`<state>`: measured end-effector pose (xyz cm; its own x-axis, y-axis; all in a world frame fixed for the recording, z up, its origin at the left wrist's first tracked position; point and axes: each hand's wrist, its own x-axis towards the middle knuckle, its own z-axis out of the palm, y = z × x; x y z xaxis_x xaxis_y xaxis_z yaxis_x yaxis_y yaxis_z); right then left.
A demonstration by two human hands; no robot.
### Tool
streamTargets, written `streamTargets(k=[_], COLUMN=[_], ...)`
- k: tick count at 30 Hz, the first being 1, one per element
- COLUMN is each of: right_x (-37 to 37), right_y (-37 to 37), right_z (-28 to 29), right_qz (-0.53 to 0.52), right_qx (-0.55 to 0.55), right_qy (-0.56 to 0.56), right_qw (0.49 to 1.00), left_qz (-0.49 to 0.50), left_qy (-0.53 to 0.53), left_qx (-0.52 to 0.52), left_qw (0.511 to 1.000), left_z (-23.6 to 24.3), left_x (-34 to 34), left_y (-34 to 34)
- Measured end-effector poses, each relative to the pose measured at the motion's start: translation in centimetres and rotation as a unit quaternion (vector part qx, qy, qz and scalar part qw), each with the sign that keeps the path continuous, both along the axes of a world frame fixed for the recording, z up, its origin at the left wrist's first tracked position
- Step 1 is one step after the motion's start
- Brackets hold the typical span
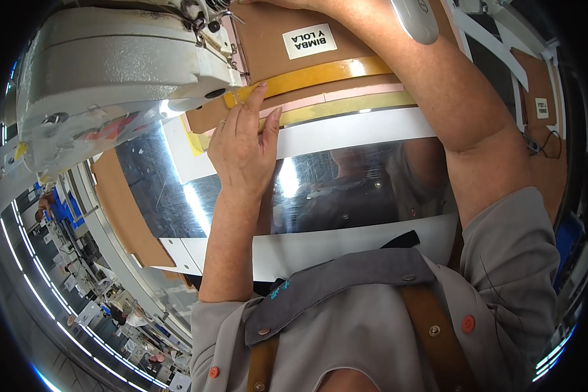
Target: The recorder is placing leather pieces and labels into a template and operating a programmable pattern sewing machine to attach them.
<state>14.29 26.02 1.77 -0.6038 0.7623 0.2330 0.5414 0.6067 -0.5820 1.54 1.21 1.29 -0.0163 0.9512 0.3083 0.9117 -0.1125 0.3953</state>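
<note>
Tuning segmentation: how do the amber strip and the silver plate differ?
The amber strip is narrow; the silver plate is broad. The strip is yellowish, the plate mirror-like grey. The left hand reaches the strip; the plate lies lower in view. Both look glossy.

A white label (pixel 309 42) is bearing inverted black capitals on a brown panel (pixel 261 49), a smaller label (pixel 541 108) is marking another panel (pixel 534 78), and blue characters (pixel 279 290) are showing on a grey flap (pixel 346 274).
</note>
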Motion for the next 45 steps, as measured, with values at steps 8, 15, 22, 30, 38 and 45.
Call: streamTargets(k=[8,15,22,30,38,45], right_x=[-0.8,-0.5,-0.6,-0.5,-1.0,-1.0], right_y=[0.9,0.5,0.2,0.9,0.4,-1.7], right_z=[-1.2,-1.1,-1.1,-0.7,-0.9,2.4], right_qz=[0.016,0.017,-0.001,0.052,0.013,-0.038], right_qx=[0.054,0.079,0.076,0.081,0.088,-0.025], right_qy=[0.001,0.003,0.007,-0.002,-0.043,-0.111], right_qw=[0.998,0.997,0.997,0.995,0.995,0.993], left_qz=[-0.043,-0.072,-0.067,-0.069,-0.055,-0.043], left_qy=[0.12,0.184,0.105,0.077,0.094,0.092], left_qx=[-0.007,0.023,-0.027,0.023,0.006,0.028], left_qw=[0.992,0.98,0.992,0.994,0.994,0.994], left_z=[-0.3,0.1,-0.3,-0.7,-0.5,-1.2], left_x=[-1.3,-2.7,-3.2,-3.5,-2.7,-2.4], left_y=[0.9,1.5,1.5,1.7,1.9,1.6])
